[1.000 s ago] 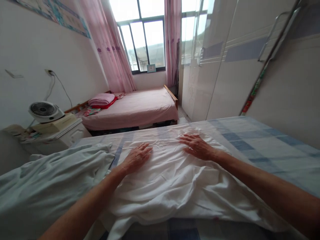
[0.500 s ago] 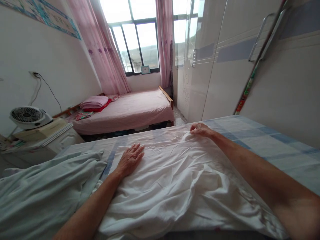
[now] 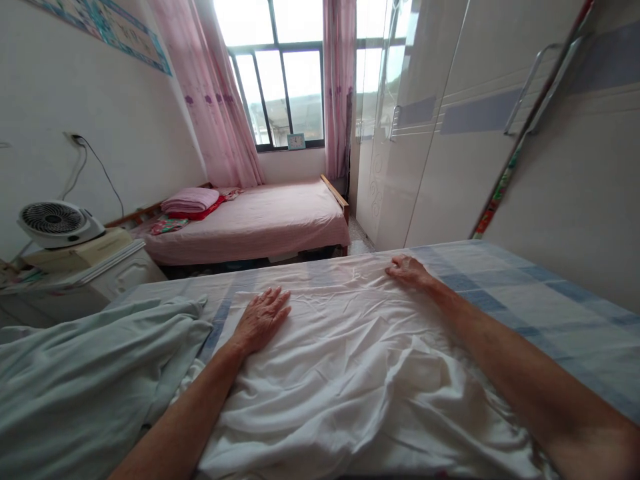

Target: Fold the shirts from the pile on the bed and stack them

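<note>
A creased white sheet (image 3: 350,373) lies spread over a bed with a blue-checked cover (image 3: 540,300). My left hand (image 3: 263,319) rests flat on the sheet's near-left part, fingers stretched out. My right hand (image 3: 407,270) is reached out to the sheet's far right corner, fingers curled down onto the cloth edge; whether it pinches the cloth is not clear. A pale green blanket (image 3: 85,373) is bunched at the left of the bed, beside my left forearm.
A second bed with a pink cover (image 3: 270,220) and folded pink bedding (image 3: 193,199) stands under the window. A white fan (image 3: 55,223) sits on a cabinet at the left. Glossy wardrobe doors (image 3: 450,153) line the right wall.
My right hand slid from the middle of the sheet out to its far right corner and its fingers curled. My left hand stayed flat in place. The view shifted slightly.
</note>
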The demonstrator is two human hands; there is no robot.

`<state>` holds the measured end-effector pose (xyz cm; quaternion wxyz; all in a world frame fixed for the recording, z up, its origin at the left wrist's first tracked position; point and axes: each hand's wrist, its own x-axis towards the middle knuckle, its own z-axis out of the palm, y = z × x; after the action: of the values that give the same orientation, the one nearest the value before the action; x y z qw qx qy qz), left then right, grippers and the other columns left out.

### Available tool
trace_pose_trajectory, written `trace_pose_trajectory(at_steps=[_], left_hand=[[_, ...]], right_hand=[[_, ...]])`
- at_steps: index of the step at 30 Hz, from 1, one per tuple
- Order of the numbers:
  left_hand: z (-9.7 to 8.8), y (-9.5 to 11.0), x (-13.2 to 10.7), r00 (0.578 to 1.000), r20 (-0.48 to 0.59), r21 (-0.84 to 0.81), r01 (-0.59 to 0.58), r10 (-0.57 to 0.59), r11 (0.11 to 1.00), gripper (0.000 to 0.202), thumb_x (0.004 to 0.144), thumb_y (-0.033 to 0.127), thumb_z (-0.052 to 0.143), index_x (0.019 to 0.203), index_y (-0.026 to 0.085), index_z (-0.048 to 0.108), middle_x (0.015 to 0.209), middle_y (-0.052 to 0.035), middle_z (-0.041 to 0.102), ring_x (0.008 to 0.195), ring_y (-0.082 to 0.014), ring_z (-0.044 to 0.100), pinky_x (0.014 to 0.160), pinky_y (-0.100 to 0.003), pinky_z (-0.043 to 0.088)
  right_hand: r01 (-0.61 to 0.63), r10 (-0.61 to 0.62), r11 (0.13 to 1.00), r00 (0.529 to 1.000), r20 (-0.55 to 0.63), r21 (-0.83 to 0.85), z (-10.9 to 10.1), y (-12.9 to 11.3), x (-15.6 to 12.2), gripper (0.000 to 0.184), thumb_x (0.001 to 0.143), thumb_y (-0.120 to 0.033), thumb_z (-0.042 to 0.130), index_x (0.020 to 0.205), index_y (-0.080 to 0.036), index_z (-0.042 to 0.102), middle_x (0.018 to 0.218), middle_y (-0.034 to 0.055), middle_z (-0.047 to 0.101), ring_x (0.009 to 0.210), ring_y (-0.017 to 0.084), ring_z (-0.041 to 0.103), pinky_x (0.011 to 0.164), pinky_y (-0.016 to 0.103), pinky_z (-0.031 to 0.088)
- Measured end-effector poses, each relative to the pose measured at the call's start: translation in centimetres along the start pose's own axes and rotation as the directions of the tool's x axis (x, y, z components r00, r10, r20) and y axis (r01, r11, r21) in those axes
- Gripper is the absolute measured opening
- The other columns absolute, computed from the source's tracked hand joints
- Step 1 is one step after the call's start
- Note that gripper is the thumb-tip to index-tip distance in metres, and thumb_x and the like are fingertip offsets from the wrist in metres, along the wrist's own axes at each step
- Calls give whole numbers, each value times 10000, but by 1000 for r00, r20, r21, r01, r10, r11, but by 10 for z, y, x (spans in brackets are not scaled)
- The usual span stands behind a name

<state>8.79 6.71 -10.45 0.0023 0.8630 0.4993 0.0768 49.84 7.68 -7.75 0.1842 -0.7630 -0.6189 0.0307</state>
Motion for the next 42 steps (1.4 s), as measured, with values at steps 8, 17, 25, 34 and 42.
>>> trace_pose_trajectory(at_steps=[8, 17, 25, 34, 42], left_hand=[[-5, -2, -2, 996, -57, 0, 63, -63, 998, 491, 959, 354, 228, 1388, 216, 423, 1454, -65, 416, 1369, -234, 316, 1113, -461, 235], [-43, -32, 15, 974, 50, 199, 207, -221, 958, 430, 733, 156, 487, 1140, 204, 619, 1123, -117, 634, 1123, -308, 520, 989, -509, 326], [-72, -45, -18, 991, -124, 194, 83, -60, 977, 192, 685, 130, 454, 810, 200, 582, 883, -61, 590, 880, -223, 560, 756, -311, 422], [-74, -19, -104, 983, -15, 165, -176, 181, 970, 182, 772, 88, 443, 761, 190, 594, 859, -88, 606, 843, -233, 565, 796, -354, 434], [-69, -41, -68, 995, -65, -238, 54, -71, 970, 360, 780, 383, 403, 945, 176, 648, 1065, -101, 644, 987, -245, 604, 919, -368, 441]], right_hand=[[15, -17, 998, 999, 38, 64, 0, 3, 7, 375, 866, -401, 382, 1042, -184, 632, 1055, 79, 680, 919, 183, 608, 741, 237, 418], [57, -59, 998, 997, 48, 39, -29, -6, -3, 193, 687, -264, 520, 815, -180, 638, 713, 19, 649, 672, 154, 566, 567, 215, 368], [197, -156, 949, 972, -173, 248, -69, -12, -70, 234, 676, -228, 505, 900, -202, 568, 763, 15, 629, 706, 158, 583, 674, 247, 432], [374, -393, 909, 916, 81, 184, -63, 31, -179, 308, 621, -156, 499, 879, -238, 645, 956, 47, 678, 954, 228, 605, 853, 345, 459], [11, -3, 991, 998, -64, 130, -66, 39, -132, 375, 834, -405, 413, 1039, -187, 639, 1139, 113, 649, 1083, 240, 577, 927, 362, 427]])
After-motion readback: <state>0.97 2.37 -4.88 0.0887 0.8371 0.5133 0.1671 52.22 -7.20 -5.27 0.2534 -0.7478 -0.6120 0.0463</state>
